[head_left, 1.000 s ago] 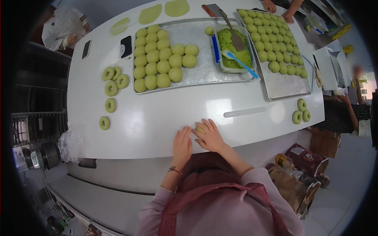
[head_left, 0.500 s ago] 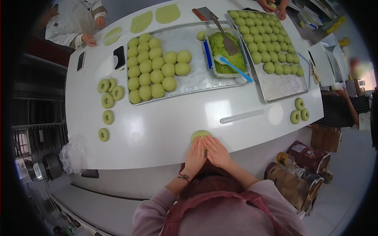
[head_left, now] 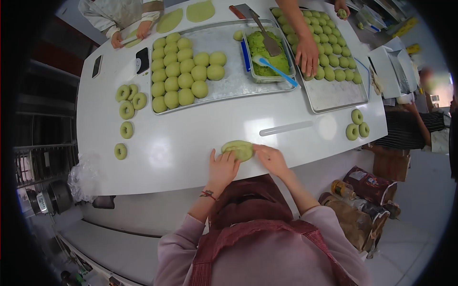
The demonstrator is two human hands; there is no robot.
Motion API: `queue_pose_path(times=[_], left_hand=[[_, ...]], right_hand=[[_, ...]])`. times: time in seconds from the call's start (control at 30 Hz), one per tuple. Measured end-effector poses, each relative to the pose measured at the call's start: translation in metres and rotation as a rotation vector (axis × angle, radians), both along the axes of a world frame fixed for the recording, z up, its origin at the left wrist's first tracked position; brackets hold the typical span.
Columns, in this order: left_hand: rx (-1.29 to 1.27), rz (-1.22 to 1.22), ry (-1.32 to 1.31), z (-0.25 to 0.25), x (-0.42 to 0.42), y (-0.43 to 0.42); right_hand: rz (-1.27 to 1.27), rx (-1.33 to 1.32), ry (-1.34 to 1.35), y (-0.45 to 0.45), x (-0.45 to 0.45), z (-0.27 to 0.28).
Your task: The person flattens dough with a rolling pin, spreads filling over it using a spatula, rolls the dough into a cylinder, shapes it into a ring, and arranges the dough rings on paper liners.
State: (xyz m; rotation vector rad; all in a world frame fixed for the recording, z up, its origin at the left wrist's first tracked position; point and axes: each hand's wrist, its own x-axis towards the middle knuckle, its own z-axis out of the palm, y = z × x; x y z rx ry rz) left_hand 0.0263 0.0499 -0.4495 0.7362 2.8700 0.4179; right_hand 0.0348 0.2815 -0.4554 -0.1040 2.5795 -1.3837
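A flattened oval of green dough [head_left: 242, 149] lies on the white table near its front edge. My left hand [head_left: 223, 168] rests at the dough's lower left, fingertips on its surface and fingers apart. At the right end of the dough is my right hand [head_left: 270, 159], its thumb and fingers pressed together at the dough's edge. Behind the dough, to the right, lies a long translucent strip [head_left: 286, 128]. Green rings [head_left: 126, 110] sit at the left, and a few more rings [head_left: 352, 132] at the right.
A metal tray [head_left: 229, 91] holds green balls and a tub of green filling [head_left: 274, 74] with spatulas. A co-worker's hand [head_left: 307, 55] reaches over another tray [head_left: 336, 100] of balls. Another person's hands [head_left: 143, 29] work at the back left, near phones [head_left: 97, 66].
The dough has become a wider, flatter oval. My hands have moved apart to its two sides. A co-worker's arm now reaches over the right tray, and the back-left person's hands have moved right.
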Motion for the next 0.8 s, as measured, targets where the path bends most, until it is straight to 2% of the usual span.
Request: queue_pose_path(times=[0.03, 0.07, 0.1, 0.17, 0.2, 0.27, 0.33, 0.4, 0.43, 0.47, 0.53, 0.57, 0.63, 0.7, 0.73, 0.8], left_hand=[[0.080, -0.028, 0.062, -0.001, -0.003, -0.003], [0.161, -0.054, 0.129, -0.004, -0.008, -0.001], [0.227, -0.132, 0.038, -0.012, -0.008, 0.005], [0.167, -0.169, 0.066, -0.022, -0.008, 0.018], [0.104, -0.193, 0.088, -0.027, -0.007, 0.024], [0.093, -0.167, 0.048, -0.020, -0.015, 0.033], [0.128, -0.097, -0.123, -0.006, -0.018, 0.030], [0.269, 0.212, 0.091, 0.015, -0.038, 0.016], [0.292, 0.281, 0.181, 0.029, -0.047, 0.003], [0.289, 0.282, 0.173, 0.025, -0.044, 0.002], [-0.018, 0.106, 0.201, 0.008, -0.025, -0.003], [0.003, 0.090, 0.007, -0.020, -0.006, -0.011], [0.111, 0.088, 0.030, -0.029, 0.025, -0.018], [0.096, 0.085, 0.038, -0.039, 0.015, -0.019], [0.051, 0.147, 0.098, -0.033, -0.022, -0.012], [0.014, 0.248, 0.213, -0.027, -0.100, 0.003]], right_hand=[[-0.169, -0.006, 0.003, 0.022, 0.002, 0.013], [-0.222, 0.189, 0.138, 0.051, 0.001, 0.006], [-0.276, 0.383, 0.268, 0.075, 0.001, -0.002], [-0.195, 0.821, 0.356, 0.095, -0.009, 0.006], [-0.137, 0.880, 0.446, 0.101, -0.018, 0.003], [-0.072, 0.799, 0.370, 0.106, -0.044, -0.006], [0.006, 0.694, 0.262, 0.089, -0.036, -0.011], [0.076, 0.632, 0.303, 0.056, -0.044, 0.009], [0.139, 0.605, 0.337, 0.034, -0.040, 0.017], [0.206, 0.579, 0.370, 0.010, -0.030, 0.022], [0.336, 0.649, 0.604, -0.021, -0.008, -0.005], [0.363, 0.662, 0.600, -0.024, 0.009, -0.015], [0.446, 0.675, 0.536, -0.026, 0.032, -0.006], [0.363, 0.637, 0.426, -0.035, 0.008, -0.007], [0.280, 0.605, 0.332, -0.042, -0.022, -0.007], [0.045, 0.660, 0.355, -0.048, -0.105, -0.021]])
